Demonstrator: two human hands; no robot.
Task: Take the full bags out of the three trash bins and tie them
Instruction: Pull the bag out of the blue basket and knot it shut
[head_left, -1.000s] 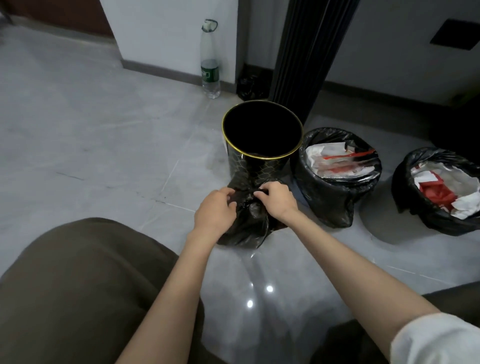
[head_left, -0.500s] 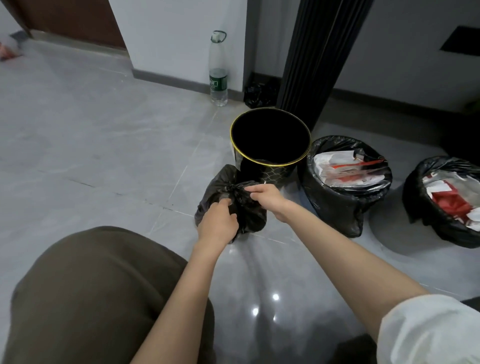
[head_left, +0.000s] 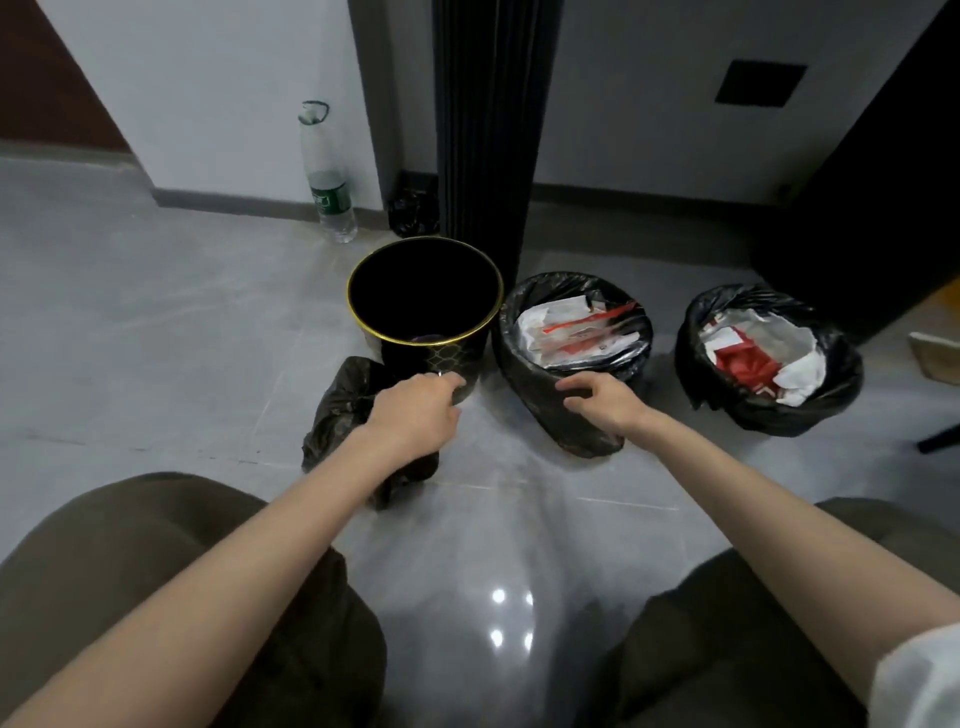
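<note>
Here, one empty bin (head_left: 460, 358), two full bins (head_left: 524, 374) (head_left: 839, 395), one bag (head_left: 337, 415) alongside, two slack, empty hands (head_left: 415, 413) (head_left: 605, 402).

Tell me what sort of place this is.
Likely a room in a home or office: tiled floor, white wall with skirting, a bottle beside it, and small bins.

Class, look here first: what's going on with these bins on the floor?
A crouching person is emptying three trash bins. The gold-rimmed bin stands empty, its black bag lying bunched on the floor beside it, partly behind the left hand, which holds nothing. The right hand, fingers spread, reaches toward the middle bin's bag. That bag and the right bin's bag are not yet pulled, full of paper and red wrappers.
</note>
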